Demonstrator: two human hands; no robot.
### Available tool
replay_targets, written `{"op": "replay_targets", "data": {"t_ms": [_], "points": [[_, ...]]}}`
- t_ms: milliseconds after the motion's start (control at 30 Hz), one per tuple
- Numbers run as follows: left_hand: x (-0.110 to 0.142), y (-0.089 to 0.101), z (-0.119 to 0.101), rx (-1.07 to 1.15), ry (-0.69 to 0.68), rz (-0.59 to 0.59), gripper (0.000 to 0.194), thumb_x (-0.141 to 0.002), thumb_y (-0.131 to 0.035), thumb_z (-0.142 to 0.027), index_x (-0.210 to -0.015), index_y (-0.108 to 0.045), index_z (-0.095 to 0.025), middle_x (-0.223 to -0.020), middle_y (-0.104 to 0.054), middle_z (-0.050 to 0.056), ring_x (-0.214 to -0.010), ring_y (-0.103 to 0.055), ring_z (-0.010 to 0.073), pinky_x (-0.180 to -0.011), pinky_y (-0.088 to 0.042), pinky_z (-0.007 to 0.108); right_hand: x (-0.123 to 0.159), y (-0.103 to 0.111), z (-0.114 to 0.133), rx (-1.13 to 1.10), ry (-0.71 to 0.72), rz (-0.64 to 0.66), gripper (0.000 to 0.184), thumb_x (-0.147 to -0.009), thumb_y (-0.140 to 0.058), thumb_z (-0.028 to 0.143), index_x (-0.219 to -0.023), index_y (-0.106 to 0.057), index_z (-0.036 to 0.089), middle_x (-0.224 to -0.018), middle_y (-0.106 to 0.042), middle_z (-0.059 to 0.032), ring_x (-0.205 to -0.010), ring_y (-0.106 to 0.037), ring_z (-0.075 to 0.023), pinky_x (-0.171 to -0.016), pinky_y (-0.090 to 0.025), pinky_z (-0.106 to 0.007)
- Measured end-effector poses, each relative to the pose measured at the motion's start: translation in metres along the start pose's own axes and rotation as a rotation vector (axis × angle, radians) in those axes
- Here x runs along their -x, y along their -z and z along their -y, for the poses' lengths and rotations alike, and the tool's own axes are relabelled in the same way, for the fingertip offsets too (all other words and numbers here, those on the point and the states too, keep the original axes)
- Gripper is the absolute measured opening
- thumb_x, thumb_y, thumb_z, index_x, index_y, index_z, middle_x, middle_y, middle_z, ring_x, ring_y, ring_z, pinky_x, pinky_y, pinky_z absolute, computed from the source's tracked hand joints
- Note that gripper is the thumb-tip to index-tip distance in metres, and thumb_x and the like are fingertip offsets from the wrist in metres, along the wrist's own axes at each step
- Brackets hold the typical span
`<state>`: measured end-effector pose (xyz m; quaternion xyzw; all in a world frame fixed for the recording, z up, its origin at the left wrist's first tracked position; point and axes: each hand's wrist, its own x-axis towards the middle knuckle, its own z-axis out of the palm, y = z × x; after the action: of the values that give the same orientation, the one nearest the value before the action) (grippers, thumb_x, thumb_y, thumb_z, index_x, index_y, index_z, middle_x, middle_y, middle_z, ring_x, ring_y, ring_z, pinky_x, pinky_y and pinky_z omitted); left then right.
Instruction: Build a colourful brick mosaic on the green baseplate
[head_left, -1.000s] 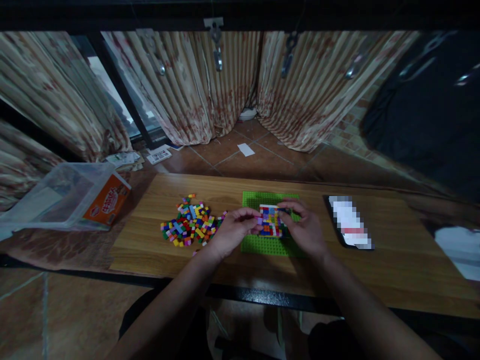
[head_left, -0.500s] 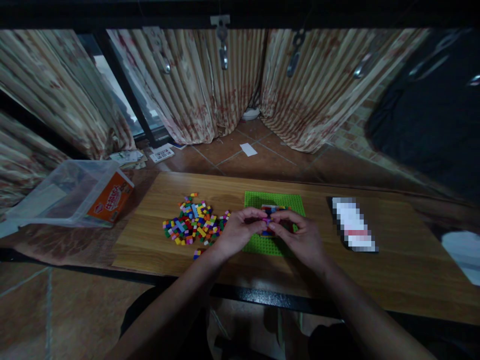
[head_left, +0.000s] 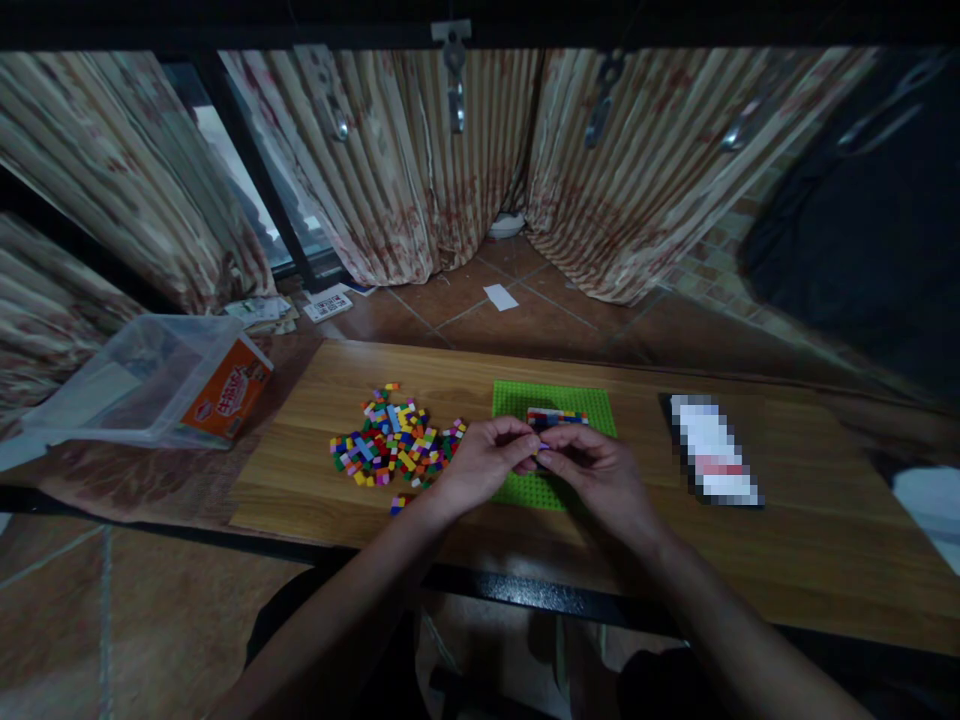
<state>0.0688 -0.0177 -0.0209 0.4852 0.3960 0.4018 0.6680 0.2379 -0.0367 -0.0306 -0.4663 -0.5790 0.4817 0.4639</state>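
A green baseplate [head_left: 581, 402] lies on the wooden table [head_left: 787, 540], with a multicoloured block of small bricks [head_left: 556, 416] built on it. Both hands meet over the plate's near half and hide most of that block. My left hand [head_left: 480, 467] has its fingers pinched together at the block's left side. My right hand [head_left: 600, 480] is curled, thumb and fingers pinching a tiny brick that I can barely make out between the two hands. A pile of loose coloured bricks [head_left: 394, 447] lies to the left of my left hand.
A clear plastic bin with an orange label [head_left: 157, 380] sits at the far left on a patterned cloth. A dark flat object with a blurred face [head_left: 712, 450] lies right of the baseplate. One stray brick [head_left: 396, 505] lies near the front edge. Curtains hang behind the table.
My hands have drawn together and toward me over the built block, which they now mostly cover. The view has shifted slightly, so everything sits a little to the right.
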Motion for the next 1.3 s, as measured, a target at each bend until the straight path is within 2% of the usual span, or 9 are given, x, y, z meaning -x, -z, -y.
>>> {"op": "replay_targets", "data": {"t_ms": [267, 467, 533, 633, 733, 867, 1000, 1133, 1300], "points": [[0.002, -0.004, 0.002, -0.060, -0.042, -0.021, 0.025, -0.077, -0.069, -0.035, -0.071, -0.064, -0.011, -0.059, -0.061, 0.000, -0.055, -0.055, 0.0087, -0.058, -0.043, 0.022, 0.003, -0.003, 0.010, -0.071, 0.008, 0.020, 0.009, -0.078, -0.075, 0.030, -0.086, -0.073, 0.028, -0.080, -0.072, 0.0016, -0.076, -0.065, -0.0141, -0.073, -0.053, -0.030], [0.004, -0.001, -0.002, 0.117, 0.046, 0.029, 0.030, -0.072, -0.074, -0.040, -0.078, -0.065, -0.012, -0.066, -0.062, 0.000, -0.057, -0.058, 0.0091, -0.062, -0.047, 0.024, 0.001, 0.004, 0.011, -0.121, -0.024, 0.009, 0.017, -0.074, -0.077, 0.031, -0.091, -0.074, 0.030, -0.084, -0.074, 0.0011, -0.077, -0.068, -0.0154, -0.074, -0.057, -0.032], [0.005, 0.005, -0.006, 0.096, 0.101, 0.069, 0.029, -0.071, -0.074, -0.039, -0.079, -0.065, -0.012, -0.067, -0.061, -0.001, -0.057, -0.058, 0.0089, -0.063, -0.048, 0.024, -0.001, 0.013, 0.013, -0.081, -0.020, -0.033, 0.019, -0.073, -0.078, 0.033, -0.091, -0.075, 0.029, -0.084, -0.075, 0.0007, -0.076, -0.068, -0.0159, -0.073, -0.057, -0.033], [0.005, 0.018, -0.011, -0.139, 0.128, 0.036, 0.021, -0.077, -0.068, -0.034, -0.079, -0.064, -0.014, -0.065, -0.060, -0.002, -0.055, -0.057, 0.0090, -0.059, -0.046, 0.022, -0.006, 0.033, 0.016, 0.028, -0.011, -0.177, 0.023, -0.073, -0.077, 0.037, -0.095, -0.075, 0.029, -0.087, -0.075, 0.0002, -0.078, -0.068, -0.0166, -0.073, -0.057, -0.034], [0.005, 0.031, -0.015, -0.559, 0.045, -0.053, 0.012, -0.082, -0.059, -0.024, -0.077, -0.065, -0.015, -0.064, -0.063, 0.000, -0.059, -0.059, 0.0120, -0.059, -0.043, 0.023, -0.010, 0.053, 0.014, 0.160, -0.015, -0.299, 0.026, -0.073, -0.076, 0.040, -0.096, -0.076, 0.026, -0.085, -0.074, -0.0014, -0.074, -0.066, -0.0173, -0.070, -0.056, -0.034], [0.005, 0.039, -0.018, -1.075, -0.030, -0.146, 0.018, -0.081, -0.052, -0.011, -0.072, -0.067, -0.015, -0.072, -0.069, 0.005, -0.067, -0.062, 0.0150, -0.065, -0.043, 0.025, -0.011, 0.062, 0.007, 0.287, -0.004, -0.331, 0.027, -0.075, -0.073, 0.045, -0.090, -0.074, 0.022, -0.083, -0.074, -0.0035, -0.072, -0.066, -0.0193, -0.070, -0.056, -0.036], [0.004, 0.041, -0.015, -1.190, -0.029, -0.105, 0.021, -0.082, -0.050, -0.010, -0.078, -0.069, -0.015, -0.077, -0.071, 0.006, -0.069, -0.063, 0.0154, -0.065, -0.043, 0.024, -0.009, 0.051, 0.000, 0.432, 0.043, -0.254, 0.024, -0.082, -0.066, 0.044, -0.091, -0.073, 0.023, -0.093, -0.074, -0.0045, -0.088, -0.068, -0.0226, -0.085, -0.054, -0.041], [0.004, 0.042, -0.012, -1.250, -0.029, -0.090, 0.023, -0.083, -0.049, -0.010, -0.079, -0.070, -0.015, -0.079, -0.071, 0.007, -0.070, -0.063, 0.0160, -0.067, -0.044, 0.025, -0.011, 0.034, -0.006, 0.518, 0.173, -0.182, 0.014, -0.083, -0.065, 0.038, -0.089, -0.073, 0.028, -0.107, -0.070, -0.0037, -0.105, -0.063, -0.0239, -0.098, -0.046, -0.046], [0.004, 0.042, -0.012, -1.254, -0.035, -0.102, 0.021, -0.084, -0.050, -0.012, -0.083, -0.071, -0.015, -0.084, -0.073, 0.008, -0.077, -0.066, 0.0181, -0.073, -0.046, 0.027, -0.016, 0.023, -0.019, 0.528, 0.215, -0.185, 0.010, -0.082, -0.068, 0.035, -0.086, -0.075, 0.030, -0.120, -0.063, -0.0038, -0.115, -0.056, -0.0249, -0.103, -0.041, -0.049]]}}
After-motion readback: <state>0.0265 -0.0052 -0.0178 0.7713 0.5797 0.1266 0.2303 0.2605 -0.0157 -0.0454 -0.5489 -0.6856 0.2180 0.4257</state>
